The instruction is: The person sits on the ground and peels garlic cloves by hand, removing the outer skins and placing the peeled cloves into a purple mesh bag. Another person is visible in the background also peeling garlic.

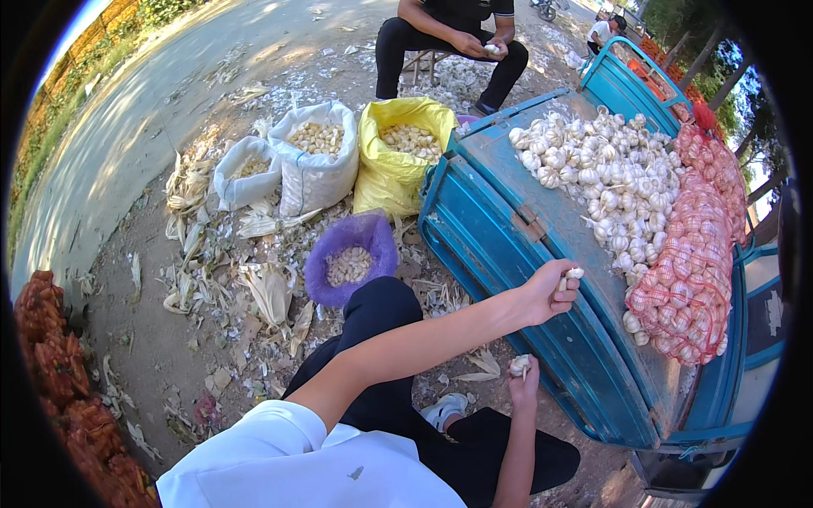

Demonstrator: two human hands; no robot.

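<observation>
My left hand (551, 293) is raised beside the edge of a blue metal truck bed (483, 209), its fingers closed around pale garlic cloves (574, 274). Lower and nearer to me, my right hand (526, 388) grips a garlic bulb (519, 364) with its stem pointing down. A heap of whole garlic bulbs (597, 165) lies on the truck bed beyond my left hand. On the ground by my knee stands a purple mesh sack (317, 279) with its rim rolled open, and loose cloves (349, 265) lie inside it.
A yellow sack (387, 184) and two white sacks (317, 178) (241, 187) hold cloves. Red net bags of garlic (689, 273) rest on the truck bed. Dry corn husks (270, 295) litter the ground. A seated person (457, 44) handles garlic opposite me.
</observation>
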